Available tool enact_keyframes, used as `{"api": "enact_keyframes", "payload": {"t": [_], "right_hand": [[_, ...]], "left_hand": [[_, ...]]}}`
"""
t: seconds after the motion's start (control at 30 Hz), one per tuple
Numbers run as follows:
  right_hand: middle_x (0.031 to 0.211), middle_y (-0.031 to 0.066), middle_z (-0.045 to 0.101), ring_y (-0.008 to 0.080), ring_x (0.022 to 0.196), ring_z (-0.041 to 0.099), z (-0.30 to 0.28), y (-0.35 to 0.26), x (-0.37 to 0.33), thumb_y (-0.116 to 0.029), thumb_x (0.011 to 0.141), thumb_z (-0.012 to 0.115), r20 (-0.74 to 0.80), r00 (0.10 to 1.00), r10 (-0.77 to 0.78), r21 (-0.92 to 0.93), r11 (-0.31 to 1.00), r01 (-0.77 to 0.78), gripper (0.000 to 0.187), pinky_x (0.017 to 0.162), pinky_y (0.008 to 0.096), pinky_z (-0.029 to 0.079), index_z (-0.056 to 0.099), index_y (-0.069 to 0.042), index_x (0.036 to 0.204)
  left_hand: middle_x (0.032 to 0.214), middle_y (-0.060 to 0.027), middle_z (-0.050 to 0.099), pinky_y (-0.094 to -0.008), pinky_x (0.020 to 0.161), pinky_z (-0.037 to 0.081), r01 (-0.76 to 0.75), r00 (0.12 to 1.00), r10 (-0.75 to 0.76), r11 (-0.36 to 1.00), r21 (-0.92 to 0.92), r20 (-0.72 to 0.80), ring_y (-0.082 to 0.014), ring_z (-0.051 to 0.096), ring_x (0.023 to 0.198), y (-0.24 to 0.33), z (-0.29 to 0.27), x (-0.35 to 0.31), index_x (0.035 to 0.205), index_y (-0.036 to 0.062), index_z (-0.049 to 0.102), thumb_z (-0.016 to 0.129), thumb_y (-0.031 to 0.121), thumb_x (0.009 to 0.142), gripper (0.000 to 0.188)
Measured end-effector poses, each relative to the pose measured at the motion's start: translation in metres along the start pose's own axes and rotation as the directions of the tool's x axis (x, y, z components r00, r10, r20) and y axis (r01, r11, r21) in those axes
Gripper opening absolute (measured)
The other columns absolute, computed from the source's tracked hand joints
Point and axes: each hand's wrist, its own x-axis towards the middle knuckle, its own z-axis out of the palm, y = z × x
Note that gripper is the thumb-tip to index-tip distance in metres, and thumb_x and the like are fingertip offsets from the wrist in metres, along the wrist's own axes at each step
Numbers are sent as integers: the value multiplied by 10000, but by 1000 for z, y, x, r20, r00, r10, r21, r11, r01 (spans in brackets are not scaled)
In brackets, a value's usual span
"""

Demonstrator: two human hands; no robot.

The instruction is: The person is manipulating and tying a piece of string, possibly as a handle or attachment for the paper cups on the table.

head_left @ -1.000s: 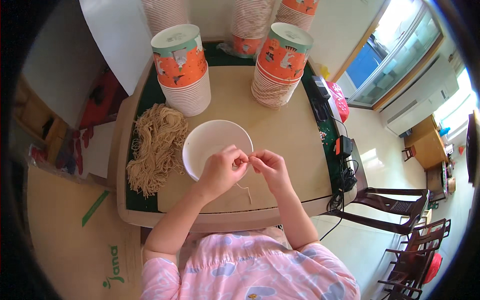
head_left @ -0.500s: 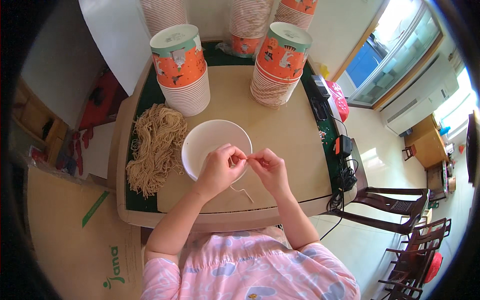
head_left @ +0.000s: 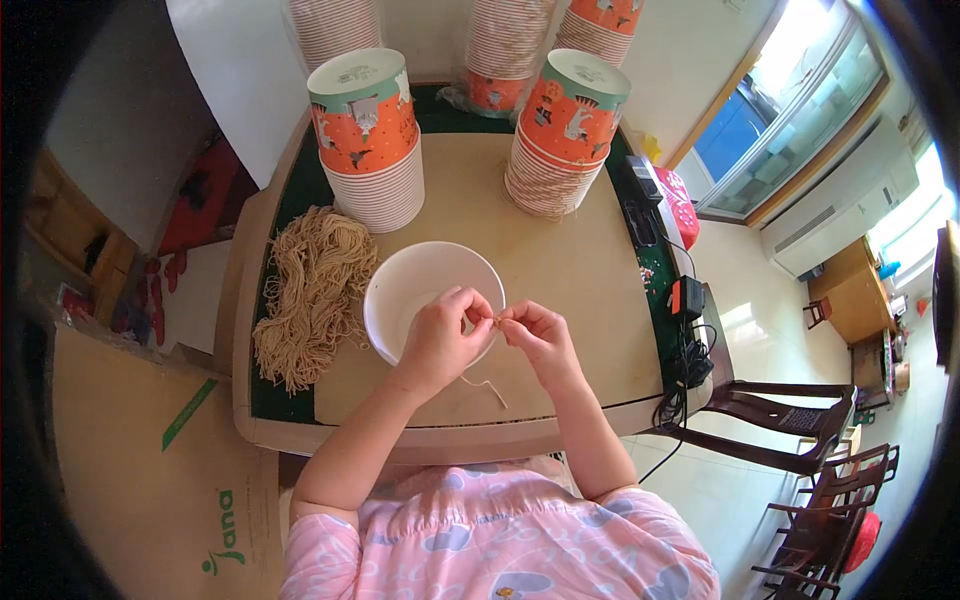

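Note:
In front of me, a white paper bucket (head_left: pixel 395 290) shows its open mouth and pale inside. At its right rim, my left hand (head_left: pixel 447 335) is closed in a pinch, partly covering the bucket. My right hand (head_left: pixel 540 338) pinches too, and its fingertips meet those of the left. A bit of beige cord (head_left: pixel 487 385) comes out below the hands and trails on the table; its upper part is hidden by my fingers. To the left of the bucket lies a heap of loose beige cords (head_left: pixel 315 290).
Two nested stacks of orange and green patterned paper buckets, a left stack (head_left: pixel 370 150) and a right stack (head_left: pixel 565 140), stand upside down on the table (head_left: pixel 590 300). More wrapped stacks (head_left: pixel 497 60) are behind. Black cables (head_left: pixel 690 360) run along the right edge, near a dark wooden chair (head_left: pixel 770 410).
The fingertips have shifted slightly, and a bit of beige now shows between them. Both hands stay at the bucket's right rim. The view has moved a little.

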Motion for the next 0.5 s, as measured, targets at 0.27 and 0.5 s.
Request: {"api": "enact_keyframes", "payload": {"t": [0.27, 0.5], "right_hand": [[813, -13, 622, 43, 693, 518, 4, 4, -2, -37, 858, 652, -82, 994, -78, -138, 988, 66, 62, 644, 194, 430, 645, -1, 909], [775, 16, 563, 87, 668, 524, 13, -2, -5, -10, 810, 670, -42, 938, -345, -513, 813, 276, 152, 615, 231, 451, 664, -42, 959]], "left_hand": [[772, -94, 653, -321, 563, 479, 10, 1000, -8, 998, 58, -23, -212, 602, 596, 5, -1, -8, 808, 33, 671, 697, 81, 771, 67], [741, -100, 668, -292, 557, 481, 27, 997, -28, 1000, -11, -68, -176, 618, 586, 1, 0, -8, 812, 15, 670, 666, 54, 780, 51]]}}
